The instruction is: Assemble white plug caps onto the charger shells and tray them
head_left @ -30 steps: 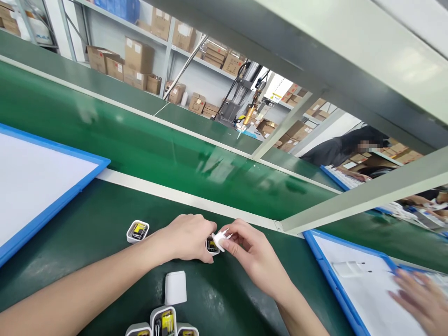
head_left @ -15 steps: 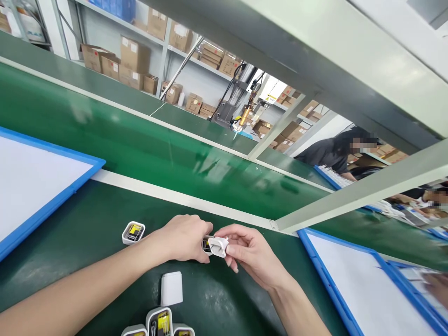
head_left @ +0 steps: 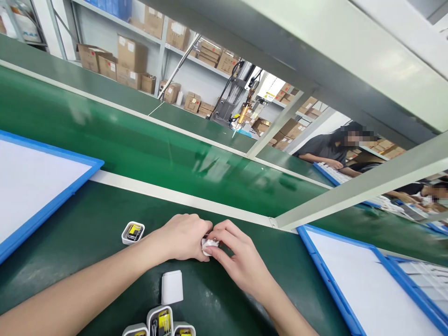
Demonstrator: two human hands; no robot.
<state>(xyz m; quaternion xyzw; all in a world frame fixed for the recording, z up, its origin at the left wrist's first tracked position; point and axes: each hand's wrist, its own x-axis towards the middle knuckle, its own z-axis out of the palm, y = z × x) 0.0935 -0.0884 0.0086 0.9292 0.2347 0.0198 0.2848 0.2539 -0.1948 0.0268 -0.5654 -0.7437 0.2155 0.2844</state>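
My left hand [head_left: 187, 237] is closed around a small white charger housing, now mostly hidden by my fingers and the end cap. Between the fingertips of my right hand [head_left: 235, 247] is the white plastic end cap [head_left: 209, 246], held against the housing's open end. Whether it is seated there, I cannot tell. Left of my left wrist stands an open charger housing [head_left: 133, 233] with yellow and black parts inside. Below my hands a closed white housing [head_left: 172, 287] rests on the dark green table. Several more open housings [head_left: 160, 322] are grouped at the bottom edge.
Blue-rimmed trays with white sheets lie at the left [head_left: 45, 156] and right [head_left: 341, 280]. A pale metal frame post [head_left: 364, 184] slants across the right side. Beyond the table runs a green conveyor belt [head_left: 157, 149]. Co-workers [head_left: 322, 147] sit on the far side.
My right hand has moved left with the end cap, bringing it onto the housing in my left hand. The housing's yellow and black inside is now covered. My left hand has barely moved.
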